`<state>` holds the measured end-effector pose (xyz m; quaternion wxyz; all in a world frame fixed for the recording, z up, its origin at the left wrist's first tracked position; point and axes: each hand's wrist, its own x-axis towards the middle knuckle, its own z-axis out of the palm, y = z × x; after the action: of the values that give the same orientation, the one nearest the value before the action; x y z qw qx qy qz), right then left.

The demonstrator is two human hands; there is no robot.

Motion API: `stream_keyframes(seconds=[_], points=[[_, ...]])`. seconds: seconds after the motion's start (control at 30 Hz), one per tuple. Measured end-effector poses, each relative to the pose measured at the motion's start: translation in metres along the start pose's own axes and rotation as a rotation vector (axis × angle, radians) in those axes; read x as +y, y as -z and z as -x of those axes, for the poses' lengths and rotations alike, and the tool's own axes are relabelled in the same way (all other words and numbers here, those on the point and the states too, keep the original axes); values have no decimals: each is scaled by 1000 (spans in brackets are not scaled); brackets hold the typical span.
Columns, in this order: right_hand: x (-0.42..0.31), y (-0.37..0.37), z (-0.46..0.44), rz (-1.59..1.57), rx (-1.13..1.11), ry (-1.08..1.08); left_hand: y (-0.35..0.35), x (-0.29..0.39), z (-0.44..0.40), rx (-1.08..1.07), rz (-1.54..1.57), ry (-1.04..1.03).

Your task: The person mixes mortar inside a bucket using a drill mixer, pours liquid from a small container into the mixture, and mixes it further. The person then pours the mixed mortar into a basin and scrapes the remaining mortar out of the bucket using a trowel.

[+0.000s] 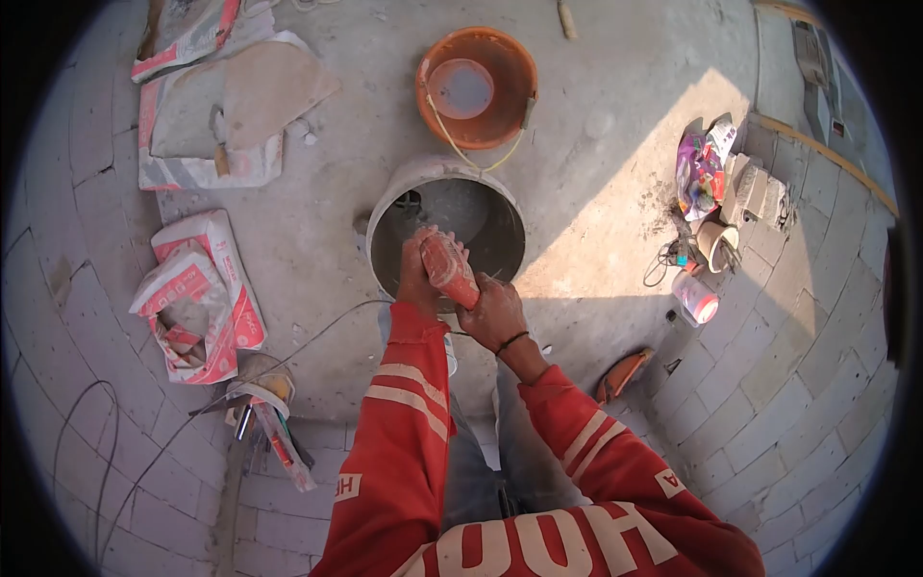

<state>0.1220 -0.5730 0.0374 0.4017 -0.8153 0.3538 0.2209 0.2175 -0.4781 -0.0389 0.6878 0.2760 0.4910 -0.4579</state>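
Concrete flr (pixel 596 144), block walls (pixel 779 413) either side; L fingers (pixel 421 237) & R fingers (pixel 490 288) gripping red tool (pixel 449 269).

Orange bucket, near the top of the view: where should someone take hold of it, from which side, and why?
Probably the middle of its yellow handle, coming from above on the wearer's side. The orange bucket stands mouth up, and its thin handle arcs out past the near rim, toward the pale bucket.
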Motion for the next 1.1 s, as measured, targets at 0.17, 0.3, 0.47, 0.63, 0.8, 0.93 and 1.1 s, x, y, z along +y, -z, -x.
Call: stream_keyframes(seconds=[0.17,0.3,0.47,0.63,0.8,0.93,1.1], points=[[4,12,-10,-46,20,-87,-5,1,-43,8,25,119],[22,13,-9,-108,107,-113,-15,-29,-33,-152,-174,-239],[34,11,1,-138,176,-162,-36,-32,-43,-4,-129,65],[29,14,8,-192,254,-205,-36,-43,-49,-39,-133,83],[36,7,17,-171,266,-218,-34,-51,-59,4,-191,195],[33,0,26,-120,274,-231,-13,-62,-77,3,-204,263],[30,-12,36,-99,258,-286,11,-67,-72,-37,-167,249]])
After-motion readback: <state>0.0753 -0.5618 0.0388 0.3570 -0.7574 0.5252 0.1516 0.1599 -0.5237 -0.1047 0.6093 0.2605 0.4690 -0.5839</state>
